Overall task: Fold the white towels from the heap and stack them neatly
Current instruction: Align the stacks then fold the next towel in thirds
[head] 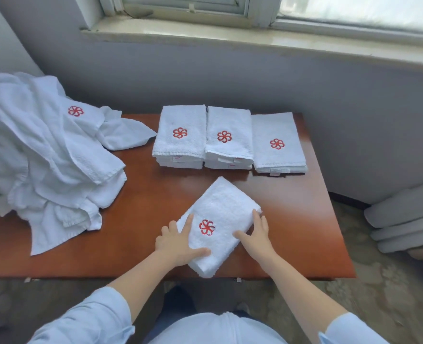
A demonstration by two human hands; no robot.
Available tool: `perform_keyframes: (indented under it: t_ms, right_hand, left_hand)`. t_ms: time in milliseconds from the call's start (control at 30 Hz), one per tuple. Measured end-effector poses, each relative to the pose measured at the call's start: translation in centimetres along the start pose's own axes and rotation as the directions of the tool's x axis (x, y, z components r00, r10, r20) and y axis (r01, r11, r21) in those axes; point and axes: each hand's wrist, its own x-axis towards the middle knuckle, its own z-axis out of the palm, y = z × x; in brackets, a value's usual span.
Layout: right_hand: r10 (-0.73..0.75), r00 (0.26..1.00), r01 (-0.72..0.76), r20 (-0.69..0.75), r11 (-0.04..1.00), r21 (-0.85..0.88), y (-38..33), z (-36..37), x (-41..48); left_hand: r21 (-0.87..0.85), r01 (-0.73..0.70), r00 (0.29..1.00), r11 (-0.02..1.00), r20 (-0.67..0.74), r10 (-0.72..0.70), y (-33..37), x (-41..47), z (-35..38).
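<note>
— Where is the folded towel (220, 224)?

— At six o'clock on the tabletop (140, 207), turned askew, red emblem up. The left hand (180, 240) and right hand (255, 238) lie flat and open on its two sides, fingers spread, pressing rather than gripping.

— And the rest?

— Three folded stacks (229, 139) sit side by side at twelve o'clock; the unfolded heap (39, 157) sprawls at nine o'clock.
</note>
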Motion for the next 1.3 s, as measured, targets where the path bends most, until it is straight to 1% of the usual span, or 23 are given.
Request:
perform_keyframes:
  t_ms: [100, 133, 200, 267, 333, 400, 433, 500, 600, 700, 767, 867, 933, 1000, 1067, 1167, 1300]
  right_hand:
    - [0.018, 0.997, -0.035, 0.072, 0.970, 0.240, 0.8, -1.6, -0.2]
    - [0.020, 0.996, -0.046, 0.092, 0.958, 0.285, 1.1, -2.1, -0.3]
    - [0.039, 0.993, -0.073, 0.115, 0.949, 0.308, 1.6, -3.0, -0.4]
    - [0.055, 0.991, -0.092, 0.124, 0.945, 0.315, 1.9, -3.9, -0.3]
    - [0.060, 0.986, -0.109, 0.153, 0.934, 0.339, 1.9, -4.6, -0.1]
    - [0.060, 0.978, -0.129, 0.199, 0.926, 0.354, 1.7, -5.1, 0.0]
    - [0.061, 0.974, -0.139, 0.217, 0.922, 0.361, 1.5, -5.2, 0.1]
    - [0.073, 0.970, -0.161, 0.234, 0.909, 0.385, 1.5, -5.2, 0.1]
    - [0.096, 0.960, -0.200, 0.264, 0.892, 0.406, 1.5, -5.2, 0.1]
    - [0.097, 0.954, -0.208, 0.282, 0.894, 0.398, 1.1, -5.7, -0.2]
    - [0.086, 0.974, -0.163, 0.209, 0.909, 0.384, 0.7, -6.2, -0.4]
    - [0.044, 0.999, -0.036, -0.010, 0.897, 0.440, 0.1, -7.4, -0.8]
    - [0.035, 0.989, 0.043, -0.145, 0.864, 0.501, -0.4, -8.6, -0.9]
    - [0.037, 0.972, 0.098, -0.232, 0.835, 0.542, -1.1, -9.9, -0.9]
    - [0.034, 0.958, 0.133, -0.285, 0.829, 0.543, -1.9, -11.5, -0.8]
    - [0.012, 0.948, 0.162, -0.317, 0.841, 0.516, -3.0, -13.9, 0.4]
    - [-0.021, 0.950, 0.169, -0.312, 0.874, 0.455, -5.2, -17.2, 3.2]
  left_hand:
    - [-0.120, 0.023, 0.998, 0.993, 0.057, -0.016, 2.9, -1.2, 0.9]
    - [-0.163, 0.015, 0.996, 0.987, 0.086, -0.001, 3.7, -1.4, 1.1]
    - [-0.244, -0.012, 0.992, 0.970, 0.116, 0.042, 4.3, -1.6, 1.0]
    - [-0.343, -0.042, 0.992, 0.938, 0.101, 0.081, 4.2, -1.6, 0.6]
    - [-0.501, -0.061, 0.991, 0.863, 0.072, 0.111, 3.9, -1.3, 0.0]
    - [-0.685, -0.063, 0.987, 0.726, 0.064, 0.146, 3.6, -0.9, -0.9]
    - [-0.747, -0.055, 0.985, 0.662, 0.068, 0.159, 3.6, -0.6, -1.4]
    - [-0.812, -0.031, 0.979, 0.583, 0.093, 0.181, 3.5, 0.3, -2.1]
    - [-0.867, 0.019, 0.954, 0.499, 0.165, 0.250, 3.2, 1.4, -2.6]
    - [-0.886, 0.022, 0.926, 0.463, 0.193, 0.325, 3.1, 2.2, -2.9]
    - [-0.875, -0.045, 0.911, 0.482, 0.162, 0.379, 3.5, 2.8, -3.2]
    - [-0.869, -0.149, 0.881, 0.471, 0.101, 0.463, 5.2, 3.5, -4.4]
    - [-0.863, -0.225, 0.857, 0.451, 0.044, 0.513, 6.9, 4.1, -5.7]
    - [-0.847, -0.301, 0.835, 0.438, -0.013, 0.549, 8.7, 4.5, -7.2]
    - [-0.830, -0.366, 0.811, 0.421, -0.063, 0.581, 10.5, 5.1, -8.9]
    - [-0.819, -0.424, 0.777, 0.387, -0.109, 0.620, 12.5, 6.4, -11.3]
    - [-0.799, -0.466, 0.769, 0.380, -0.153, 0.621, 14.5, 8.8, -14.1]
